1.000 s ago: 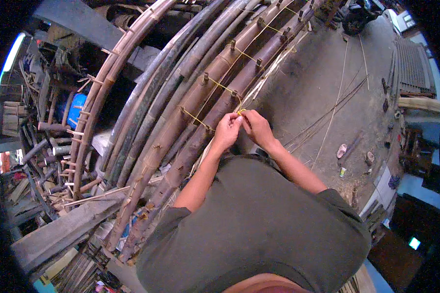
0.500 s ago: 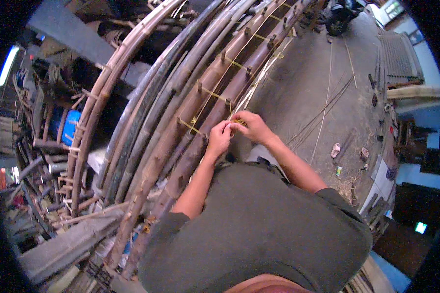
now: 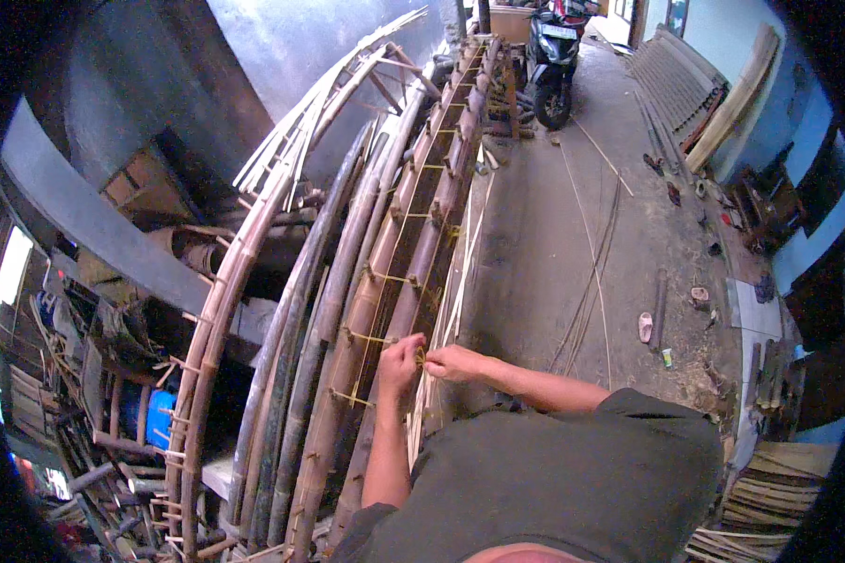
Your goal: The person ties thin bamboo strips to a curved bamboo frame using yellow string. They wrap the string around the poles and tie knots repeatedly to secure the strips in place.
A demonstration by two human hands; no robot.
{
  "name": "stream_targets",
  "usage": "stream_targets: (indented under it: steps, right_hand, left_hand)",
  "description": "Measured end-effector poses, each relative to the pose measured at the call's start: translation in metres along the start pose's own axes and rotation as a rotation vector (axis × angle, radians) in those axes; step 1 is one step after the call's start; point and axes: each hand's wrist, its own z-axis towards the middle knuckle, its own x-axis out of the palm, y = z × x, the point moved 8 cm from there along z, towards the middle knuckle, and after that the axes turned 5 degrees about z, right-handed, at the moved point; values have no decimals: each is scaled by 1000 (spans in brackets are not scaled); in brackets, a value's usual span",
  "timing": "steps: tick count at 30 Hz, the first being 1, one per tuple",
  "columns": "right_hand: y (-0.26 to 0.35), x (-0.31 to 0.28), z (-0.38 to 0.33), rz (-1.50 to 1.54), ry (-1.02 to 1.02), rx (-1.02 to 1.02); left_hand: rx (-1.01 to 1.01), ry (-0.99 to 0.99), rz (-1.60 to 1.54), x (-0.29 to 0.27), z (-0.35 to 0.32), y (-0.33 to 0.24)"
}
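Close together, my left hand and my right hand work at the right side of a long brown bamboo pole. Both have their fingers closed on a thin yellow cord, which shows between the fingertips. A second bamboo pole runs alongside on the left. Short pegs stand up from both poles, and yellow cord spans the gap from peg to peg. Pale split bamboo strips lie lengthwise just right of the poles.
More thick bamboo poles and a pegged bamboo ladder stand at left, near a blue container. A motorcycle is parked at the far end. Thin rods and pink sandals lie on the floor at right.
The view has swung up and shows more of the far end. My hands appear lower in it and slightly farther apart, still on the yellow cord.
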Motion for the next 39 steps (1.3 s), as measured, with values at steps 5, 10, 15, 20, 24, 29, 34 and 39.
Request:
stream_targets:
  steps: [5,10,15,20,24,29,34,39]
  right_hand:
    - [-10,-7,-19,51,110,-15]
    - [0,-27,-41,243,161,9]
    - [21,-32,-17,140,177,-152]
    - [4,-24,7,299,13,-39]
    - [-25,-19,-11,324,9,-8]
    - [-41,-26,-62,491,117,188]
    - [-30,-37,-75,509,54,63]
    - [-26,-52,-76,432,-20,14]
  left_hand:
    - [208,75,286,8,-6,-9]
    - [283,-15,285,4,-5,3]
    - [46,-52,309,16,-16,36]
    - [123,-139,430,15,-9,0]
    - [85,-167,511,18,-10,4]
    - [165,-162,540,22,-7,8]
    - [-17,-353,389,8,-16,-20]
    - [-316,-530,11,24,-60,-31]
